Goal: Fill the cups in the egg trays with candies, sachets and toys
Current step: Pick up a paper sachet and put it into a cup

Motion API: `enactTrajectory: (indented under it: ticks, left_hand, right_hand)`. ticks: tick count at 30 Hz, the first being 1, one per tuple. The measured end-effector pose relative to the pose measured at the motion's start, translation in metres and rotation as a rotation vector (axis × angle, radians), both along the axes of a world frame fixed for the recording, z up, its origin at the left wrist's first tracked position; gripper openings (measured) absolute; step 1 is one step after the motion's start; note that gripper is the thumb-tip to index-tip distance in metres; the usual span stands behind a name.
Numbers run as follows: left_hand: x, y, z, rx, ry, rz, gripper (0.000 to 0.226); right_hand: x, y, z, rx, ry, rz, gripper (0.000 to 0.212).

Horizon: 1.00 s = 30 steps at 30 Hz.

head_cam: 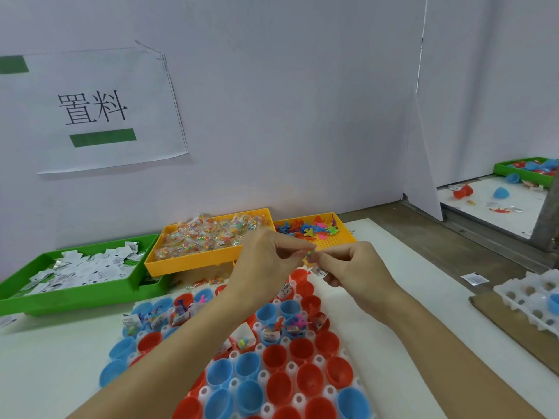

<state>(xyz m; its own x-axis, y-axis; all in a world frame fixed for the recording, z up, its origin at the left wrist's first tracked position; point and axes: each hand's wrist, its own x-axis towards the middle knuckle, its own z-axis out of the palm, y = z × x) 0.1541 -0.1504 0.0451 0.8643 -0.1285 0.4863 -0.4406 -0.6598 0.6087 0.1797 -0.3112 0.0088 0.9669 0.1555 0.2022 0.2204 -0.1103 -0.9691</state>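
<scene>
Single head-worn wide-angle view, forward and down, close over the egg tray [305, 385], toward the wall [287, 101].

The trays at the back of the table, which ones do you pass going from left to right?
Green tray of white sachets → yellow tray of candy packets → yellow tray of little toys → far off, a green tray of cups.

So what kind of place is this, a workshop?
Probably a small packing bench: sorted supply trays against a partition, a paper station sign, and an egg tray of red and blue cups being filled.
</scene>
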Motion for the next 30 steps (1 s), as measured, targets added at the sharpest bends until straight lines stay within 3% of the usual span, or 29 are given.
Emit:
enactTrajectory:
  ticks: [4, 13, 20, 30]
  left_hand:
    - [-0.003, -0.004, 0.002, -0.036, 0.042, -0.043, 0.014]
    - [0.002, -0.003, 0.000, -0.460, 0.394, 0.035, 0.015]
    - [0.006, 0.002, -0.006, -0.368, 0.341, 0.180, 0.021]
    - [0.009, 0.007, -0.009, -0.243, 0.379, 0.193, 0.007]
  right_hand:
    - [0.002, 0.000, -0.001, 0.008, 0.002, 0.001, 0.020]
    - [0.004, 0.000, -0.004, -0.031, -0.017, 0.016, 0.021]
    - [0.009, -0.004, -0.008, -0.085, -0.051, -0.045, 0.012]
    - [0.012, -0.004, -0.015, -0.228, -0.040, -0.058, 0.024]
